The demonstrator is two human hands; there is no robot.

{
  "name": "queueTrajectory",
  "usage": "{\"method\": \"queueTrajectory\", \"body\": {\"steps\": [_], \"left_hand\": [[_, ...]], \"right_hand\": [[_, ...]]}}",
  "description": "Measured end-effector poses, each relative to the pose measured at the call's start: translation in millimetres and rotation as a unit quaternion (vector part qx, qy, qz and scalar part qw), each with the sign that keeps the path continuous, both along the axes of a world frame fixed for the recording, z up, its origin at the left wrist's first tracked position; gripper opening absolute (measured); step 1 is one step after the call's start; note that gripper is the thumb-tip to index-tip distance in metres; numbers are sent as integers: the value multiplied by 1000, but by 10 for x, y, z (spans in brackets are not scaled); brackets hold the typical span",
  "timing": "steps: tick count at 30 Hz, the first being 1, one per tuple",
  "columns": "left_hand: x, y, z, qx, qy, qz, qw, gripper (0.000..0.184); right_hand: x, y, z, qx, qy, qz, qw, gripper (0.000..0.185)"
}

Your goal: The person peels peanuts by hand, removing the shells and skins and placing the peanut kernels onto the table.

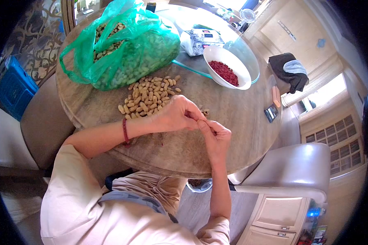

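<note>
On the tabletop (180,153), far left, sits the green bag (151,49) of peanuts; nearer lies the loose peanut pile (151,96). Just right, the left hand (180,114) and right hand (216,136) touch, each grip pinched together, contents hidden. Far right, the white bowl (242,71) holds red kernels (223,72).

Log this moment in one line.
left hand, right hand: fingertips meeting, anything held unclear | tan unshelled peanuts: piled by green plastic bag | white bowl: red kernels inside
</note>
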State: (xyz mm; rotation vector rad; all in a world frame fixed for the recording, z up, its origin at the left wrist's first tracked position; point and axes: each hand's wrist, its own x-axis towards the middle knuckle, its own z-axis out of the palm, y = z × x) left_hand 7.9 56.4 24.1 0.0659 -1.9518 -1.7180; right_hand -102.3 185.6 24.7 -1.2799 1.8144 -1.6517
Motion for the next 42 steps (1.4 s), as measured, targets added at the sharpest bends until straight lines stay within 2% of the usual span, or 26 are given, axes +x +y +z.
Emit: {"method": "queueTrajectory", "body": {"steps": [4, 6, 10, 12, 16, 18, 19, 21, 22, 24, 25, 27, 28, 30, 31, 33, 34, 36, 40, 42], "left_hand": [[4, -1, 43, 62, -42, -6, 997, 11], [-14, 29, 10, 184, -46, 3, 982, 11], [-28, 46, -34, 271, -34, -12, 962, 13], [-47, 57, -31, 314, -48, 5, 948, 17], [-64, 40, -81, 285, -5, -36, 958, 18], [-64, 66, -46, 238, -13, 17, 971, 18], [-69, 67, -53, 237, -13, 16, 971, 18], [-74, 59, -44, 143, 42, 84, 985, 17], [-66, 62, -25, 141, 42, 83, 986, 17], [-43, 71, 5, -59, 38, 159, 985, 15], [-44, 62, -2, -60, 39, 158, 985, 15], [-46, 49, -19, -174, 87, 168, 966, 13], [-48, 45, -26, -174, 87, 167, 967, 13], [-57, 32, -38, -211, 109, 166, 957, 13], [-64, 36, -50, -211, 109, 165, 957, 13], [-77, 55, -58, -95, 83, 147, 981, 12], [-82, 57, -55, -96, 83, 147, 981, 12], [-85, 60, -45, -19, 89, 136, 987, 15], [-102, 5, -42, -31, 80, 144, 986, 15], [-122, -25, -79, 43, 87, 109, 989, 16]], "right_hand": [[-11, -18, -13, -1, -2, -8, 1000, 16], [-42, -43, -69, -5, -2, -30, 1000, 19], [-46, -83, -106, -27, 9, -53, 998, 19], [-37, -93, -84, 14, 7, -82, 996, 17], [-34, -129, -113, -17, -70, -50, 996, 19], [-13, -104, -67, 10, -212, -3, 977, 20], [3, -107, -43, 9, -211, -4, 977, 20], [24, -133, -4, -9, -252, 23, 967, 21], [18, -139, -3, -11, -251, 23, 968, 21], [-1, -138, -24, -35, -363, 67, 929, 17], [-11, -144, -31, -37, -363, 66, 929, 17], [-30, -156, -48, -48, -456, 111, 882, 14], [-41, -157, -76, -49, -456, 111, 881, 14], [-59, -164, -131, -71, -537, 154, 826, 15], [-65, -168, -146, -72, -537, 154, 826, 15], [-68, -178, -157, -82, -563, 157, 807, 16], [-67, -179, -153, -82, -563, 157, 807, 16], [-64, -181, -141, -64, -543, 131, 827, 12], [-110, -189, -174, -79, -523, 151, 835, 12], [-113, -185, -153, -64, -483, 141, 862, 13]]}}
